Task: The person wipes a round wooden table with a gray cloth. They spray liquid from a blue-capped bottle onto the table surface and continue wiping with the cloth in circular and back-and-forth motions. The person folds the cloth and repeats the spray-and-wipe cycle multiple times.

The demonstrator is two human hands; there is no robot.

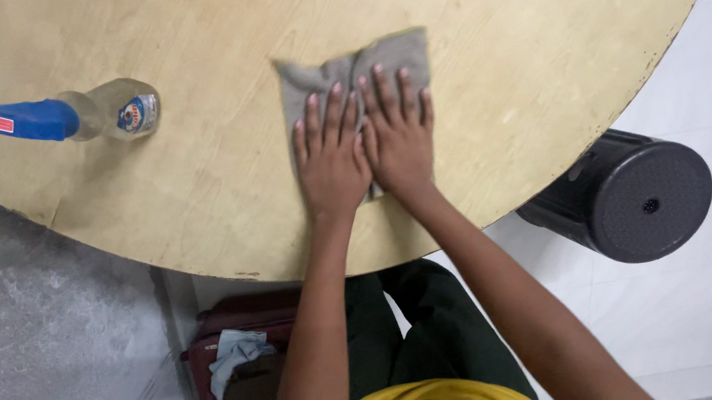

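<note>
A grey cloth (330,70) lies flat on the round light wooden table (213,155). My left hand (329,156) and my right hand (399,130) rest side by side on the cloth, palms down and fingers stretched out, pressing it onto the tabletop. The hands cover the cloth's near part. A clear spray bottle with a blue head (61,117) stands on the table well to the left of my hands, untouched.
The table's curved edge (292,272) runs just in front of my body. A black plastic stool (635,195) stands on the white tiled floor at the right. A dark red suitcase with a rag on it (235,362) sits below the table at the left.
</note>
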